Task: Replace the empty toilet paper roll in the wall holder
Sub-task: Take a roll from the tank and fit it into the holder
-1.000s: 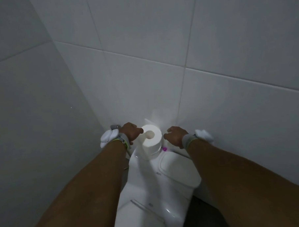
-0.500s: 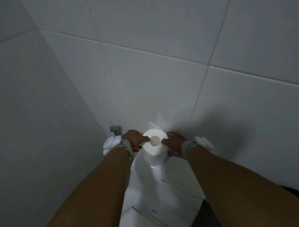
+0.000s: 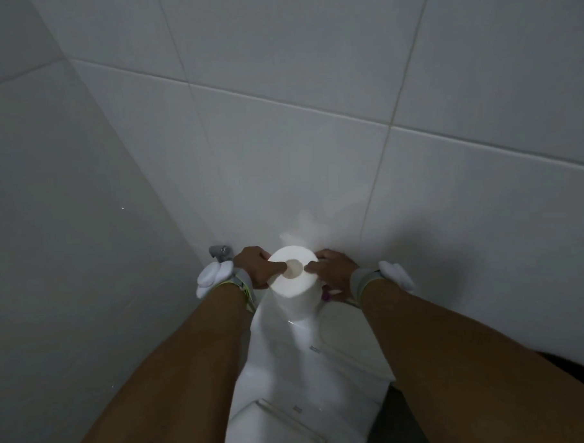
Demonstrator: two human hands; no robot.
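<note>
A full white toilet paper roll (image 3: 295, 288) stands upright on the toilet tank, its hollow core facing up. My left hand (image 3: 257, 266) grips its left side with the thumb lying across the top toward the core. My right hand (image 3: 331, 268) grips its right side, fingertips on the top rim. Both wrists carry grey bands with white pads. No wall holder shows in this view.
The white toilet tank (image 3: 310, 358) and its lid fill the lower middle. A grey metal fitting (image 3: 220, 250) sticks out of the wall left of my left hand. A small purple object (image 3: 326, 297) lies under my right hand. Tiled walls close in left and behind.
Both hands have closed in from either side of the roll and taken hold of it. The camera has tilted slightly, shifting the view.
</note>
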